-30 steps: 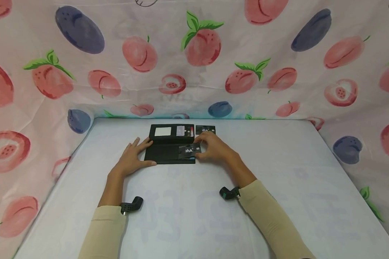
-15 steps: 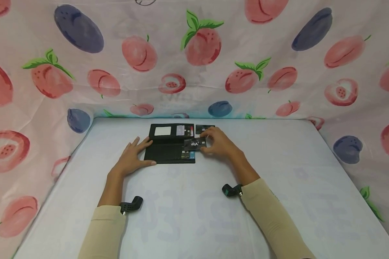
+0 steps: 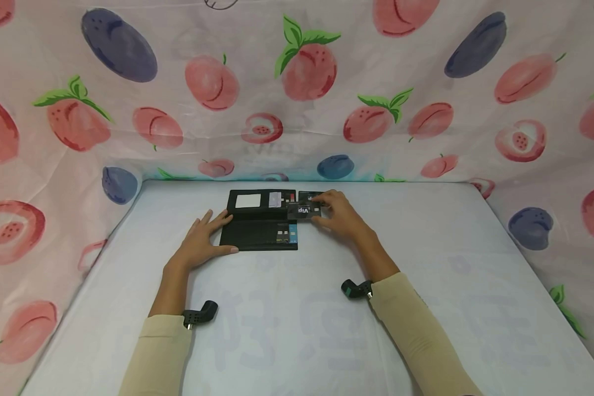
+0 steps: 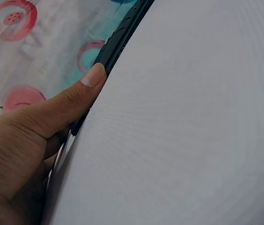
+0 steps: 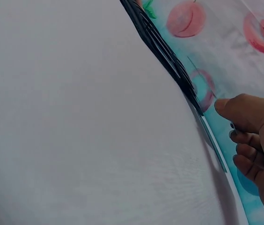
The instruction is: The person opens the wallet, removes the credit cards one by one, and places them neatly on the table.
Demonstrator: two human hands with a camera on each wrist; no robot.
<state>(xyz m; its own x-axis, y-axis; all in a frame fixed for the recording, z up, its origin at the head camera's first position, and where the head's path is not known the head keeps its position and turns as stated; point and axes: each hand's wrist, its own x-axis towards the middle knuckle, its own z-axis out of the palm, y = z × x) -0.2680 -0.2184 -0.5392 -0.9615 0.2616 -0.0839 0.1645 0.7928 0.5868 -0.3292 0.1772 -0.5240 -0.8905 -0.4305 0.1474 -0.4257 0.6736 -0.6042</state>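
A black wallet [image 3: 252, 235] lies unfolded on the white table. My left hand [image 3: 198, 239] rests on its left side, fingers spread, with the thumb [image 4: 93, 77] pressing down the near edge in the left wrist view. My right hand [image 3: 345, 217] pinches a black card marked "Vip" [image 3: 303, 210] between thumb and fingers. That card is raised, overlapping the wallet's right edge in the head view; it shows as a thin line edge-on in the right wrist view. Behind it lies a second black card [image 3: 305, 194], partly covered by my right fingers.
In the wallet's lower half sit a blue card [image 3: 293, 234] and a dark card [image 3: 282, 234]. The upper half holds a white panel [image 3: 247, 201] and a pale paper [image 3: 274, 199]. A peach-printed cloth [image 3: 262, 71] hangs behind the table [image 3: 277, 319].
My right hand has drawn the Vip card up and to the right, off the wallet's lower half, exposing the blue and dark cards there. The left hand has stayed put.
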